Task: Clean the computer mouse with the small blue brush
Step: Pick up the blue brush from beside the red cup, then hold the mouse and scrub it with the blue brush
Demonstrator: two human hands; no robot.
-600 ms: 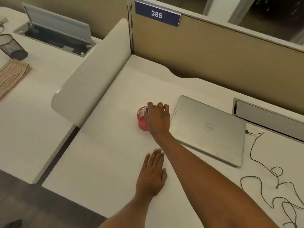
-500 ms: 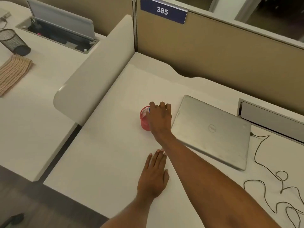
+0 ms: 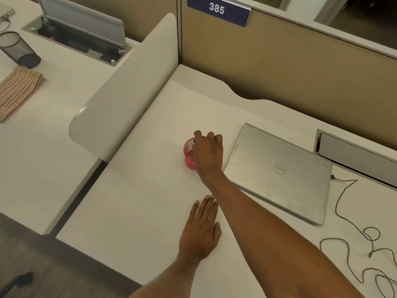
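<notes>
A small red mesh cup (image 3: 188, 155) stands on the white desk (image 3: 137, 190), left of the laptop. A bit of blue and white (image 3: 194, 141) shows at its rim, possibly the blue brush. My right hand (image 3: 209, 153) reaches across and covers the cup's right side, fingers curled down over its opening. What the fingers touch is hidden. My left hand (image 3: 200, 231) lies flat on the desk nearer to me, palm down, holding nothing. No computer mouse is in view.
A shut silver laptop (image 3: 279, 171) lies right of the cup, with a dark cable (image 3: 348, 222) coiling off its right side. A curved divider (image 3: 124, 87) bounds the desk on the left. On the neighbouring desk are a black mesh cup (image 3: 19, 50) and a striped cloth (image 3: 17, 91).
The view has shifted slightly. My right hand stays over the red cup with its fingers a little more curled. My left hand has not moved.
</notes>
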